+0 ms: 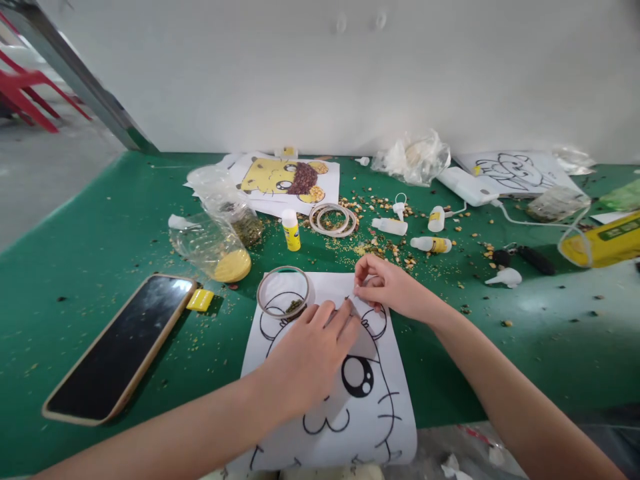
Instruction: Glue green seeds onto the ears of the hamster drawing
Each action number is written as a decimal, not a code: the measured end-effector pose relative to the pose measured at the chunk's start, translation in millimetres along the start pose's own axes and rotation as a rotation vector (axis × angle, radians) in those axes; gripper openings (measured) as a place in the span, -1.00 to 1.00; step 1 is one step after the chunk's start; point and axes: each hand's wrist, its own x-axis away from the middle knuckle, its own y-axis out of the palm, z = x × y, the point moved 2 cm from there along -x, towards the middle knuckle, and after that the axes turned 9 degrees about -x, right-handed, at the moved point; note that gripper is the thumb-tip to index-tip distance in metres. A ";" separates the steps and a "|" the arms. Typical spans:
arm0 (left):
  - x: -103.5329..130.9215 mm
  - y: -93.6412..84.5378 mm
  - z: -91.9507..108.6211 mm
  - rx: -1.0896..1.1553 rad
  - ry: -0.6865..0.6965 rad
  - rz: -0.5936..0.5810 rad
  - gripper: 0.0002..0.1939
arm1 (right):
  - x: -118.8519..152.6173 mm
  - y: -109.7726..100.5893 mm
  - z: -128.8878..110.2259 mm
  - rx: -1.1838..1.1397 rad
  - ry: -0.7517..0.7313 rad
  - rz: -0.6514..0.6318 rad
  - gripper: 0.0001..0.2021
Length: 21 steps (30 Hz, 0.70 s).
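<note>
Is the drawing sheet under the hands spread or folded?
Spread: the drawing sheet lies open on the green table, its printed lines showing around the left hand.

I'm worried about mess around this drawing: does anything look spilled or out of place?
Yes. Loose seeds are strewn across the green tabletop around the small bottles, outside any container, so they look spilled. The drawing sheet also juts past the tabletop's near edge.

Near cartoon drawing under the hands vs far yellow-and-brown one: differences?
Near drawing is mainly black lines on white; far picture is mostly filled yellow and brown. Near drawing's head top points away; far picture's points right. Left hand covers part of near drawing; no hand covers far picture. Both show a cartoon face.
</note>
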 end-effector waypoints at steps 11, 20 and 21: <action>0.8 13.1 -8.8 0.139 0.034 0.058 -0.67 | -1.1 -7.1 -1.1 0.000 0.022 -0.181 -0.91; 2.4 13.2 -6.1 0.127 0.025 0.067 -0.68 | -6.6 -7.4 -3.4 -0.122 0.086 -0.274 -0.83; 2.4 13.5 -5.5 0.122 0.025 0.072 -0.68 | -6.9 -7.4 -3.3 -0.120 0.092 -0.275 -0.83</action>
